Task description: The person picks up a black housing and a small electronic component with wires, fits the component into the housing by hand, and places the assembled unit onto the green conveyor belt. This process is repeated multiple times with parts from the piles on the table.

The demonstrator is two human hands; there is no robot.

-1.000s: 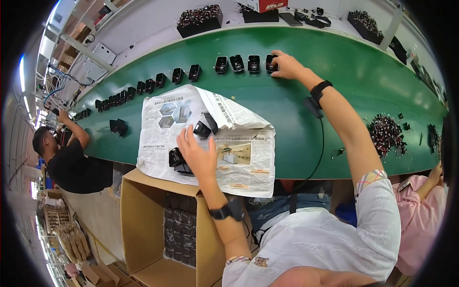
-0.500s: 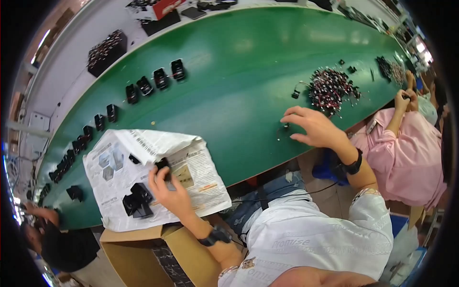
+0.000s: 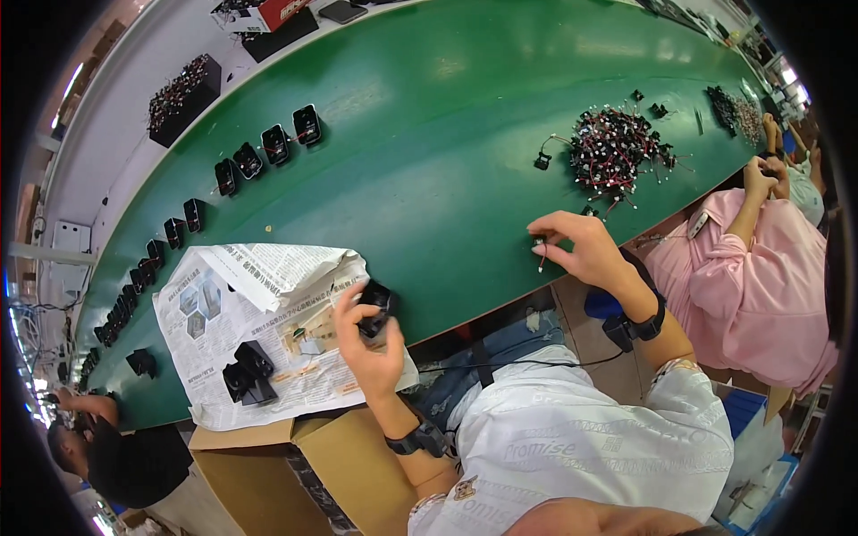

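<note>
Over the right side of the newspaper, my left hand is closed around a black plastic housing. To the right, above the green table's near edge, my right hand pinches a small black wired part. Its thin red lead hangs down to a white connector. Just beyond that hand lies a heap of similar wired parts. More black housings rest in a small group on the newspaper, left of my left hand.
Black housings stand in a curved row along the green table. An open cardboard box is below the newspaper. A person in pink works at right, a person in black at far left. A black box of wired parts stands beyond the table.
My left hand has moved right, bringing a black housing off the newspaper's middle. My right hand's fingers have closed on a small wired part that was on the table.
</note>
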